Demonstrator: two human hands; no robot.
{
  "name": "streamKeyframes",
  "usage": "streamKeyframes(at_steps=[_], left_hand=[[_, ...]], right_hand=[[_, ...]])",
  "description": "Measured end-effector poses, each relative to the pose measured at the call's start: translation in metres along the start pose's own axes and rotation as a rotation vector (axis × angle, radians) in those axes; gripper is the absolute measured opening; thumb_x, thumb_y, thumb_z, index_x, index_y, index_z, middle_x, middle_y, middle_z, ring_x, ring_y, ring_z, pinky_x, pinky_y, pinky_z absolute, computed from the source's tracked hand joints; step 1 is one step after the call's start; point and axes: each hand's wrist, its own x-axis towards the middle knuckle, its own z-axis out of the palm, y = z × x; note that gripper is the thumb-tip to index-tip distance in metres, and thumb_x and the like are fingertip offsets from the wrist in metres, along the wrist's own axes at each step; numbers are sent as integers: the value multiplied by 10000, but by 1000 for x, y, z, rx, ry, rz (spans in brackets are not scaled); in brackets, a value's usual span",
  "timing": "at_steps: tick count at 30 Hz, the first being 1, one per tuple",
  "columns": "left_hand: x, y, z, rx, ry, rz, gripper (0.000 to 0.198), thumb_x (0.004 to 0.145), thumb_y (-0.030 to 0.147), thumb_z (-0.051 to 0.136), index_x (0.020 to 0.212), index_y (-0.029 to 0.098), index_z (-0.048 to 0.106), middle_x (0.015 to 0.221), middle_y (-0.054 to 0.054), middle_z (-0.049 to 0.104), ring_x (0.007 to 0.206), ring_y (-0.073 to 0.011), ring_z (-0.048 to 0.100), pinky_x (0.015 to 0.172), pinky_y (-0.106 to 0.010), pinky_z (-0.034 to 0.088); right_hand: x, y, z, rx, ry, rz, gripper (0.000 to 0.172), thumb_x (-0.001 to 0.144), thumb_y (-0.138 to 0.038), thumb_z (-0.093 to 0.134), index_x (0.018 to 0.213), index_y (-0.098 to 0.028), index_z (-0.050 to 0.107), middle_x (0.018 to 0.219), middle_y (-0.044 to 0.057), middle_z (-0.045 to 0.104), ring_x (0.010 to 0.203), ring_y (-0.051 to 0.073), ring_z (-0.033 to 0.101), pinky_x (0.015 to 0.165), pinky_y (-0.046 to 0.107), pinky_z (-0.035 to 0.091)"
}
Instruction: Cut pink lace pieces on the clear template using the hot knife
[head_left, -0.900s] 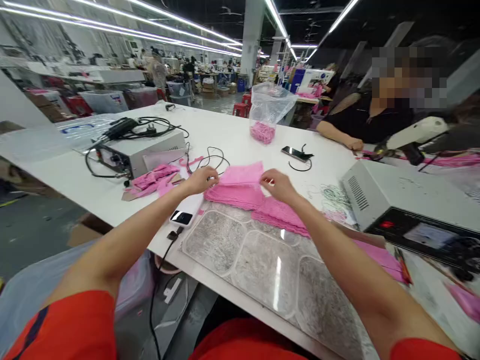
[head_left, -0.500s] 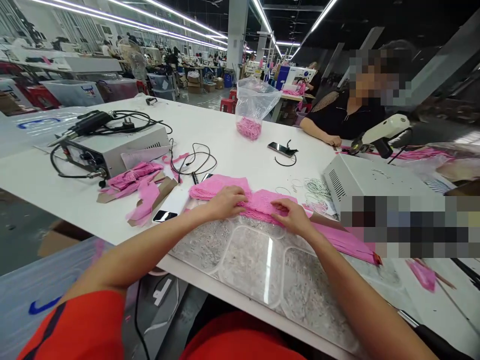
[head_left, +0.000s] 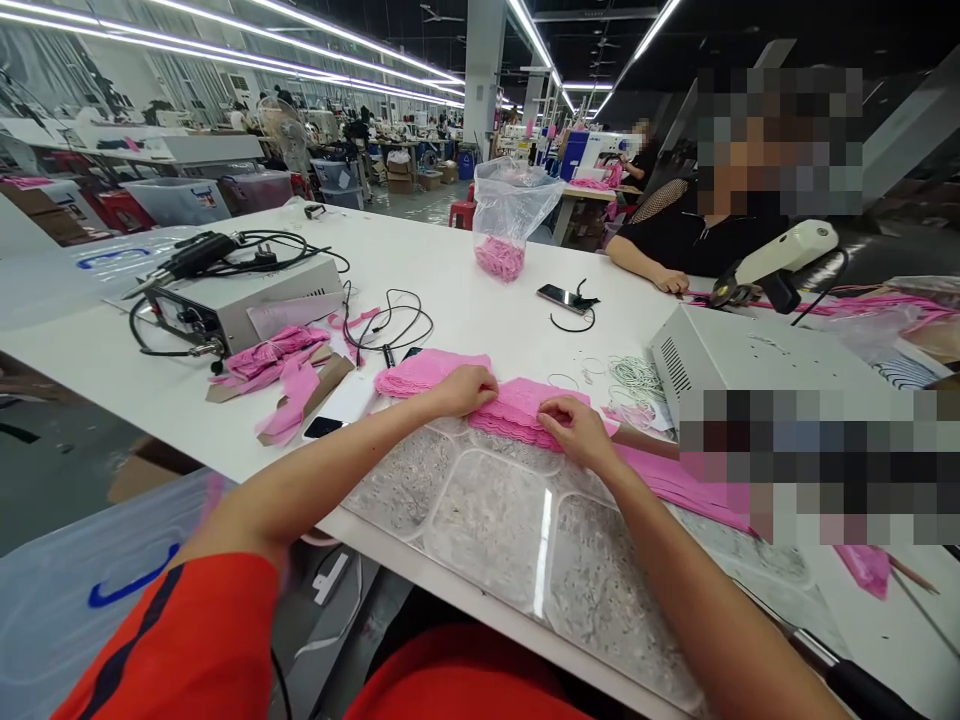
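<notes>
The right hand (head_left: 577,428) and left hand (head_left: 472,390) have fingers curled narrow at opposite ends of the right pile (head_left: 525,403); whether either pinches a layer, I cannot tell. Pink pieces are already stacked there and in the left pile (head_left: 424,372), along the mat's (head_left: 495,530) far edge, the right pile's edges uneven; strips (head_left: 274,355) beyond lie unstacked.

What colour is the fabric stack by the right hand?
The fabric stack is pink, seen best in the head view.
</notes>
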Motion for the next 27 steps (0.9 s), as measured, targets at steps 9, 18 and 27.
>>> streamKeyframes(at_steps=[9,18,27], left_hand=[[-9,9,-8,-69,85,84,177,845,136,508,799,139,679,912,-84,689,894,-198,640,817,-288,502],[-119,14,-13,-168,-46,325,141,842,129,527,797,172,654,1159,-115,645,1111,-215,593,978,-329,478],[-116,15,-24,-39,-114,152,204,914,183,510,924,190,713,1058,-83,682,974,-174,632,894,-273,482]], right_hand=[[-3,-9,-7,-243,174,-30,173,790,-180,500,835,-202,666,950,105,648,917,251,603,763,389,499],[-96,-52,-6,-214,-126,-418,209,894,-154,481,926,-221,677,874,50,706,784,164,651,701,288,537],[-58,-58,-9,48,-138,-181,175,883,-355,549,863,-242,682,808,53,704,683,164,635,635,316,535]])
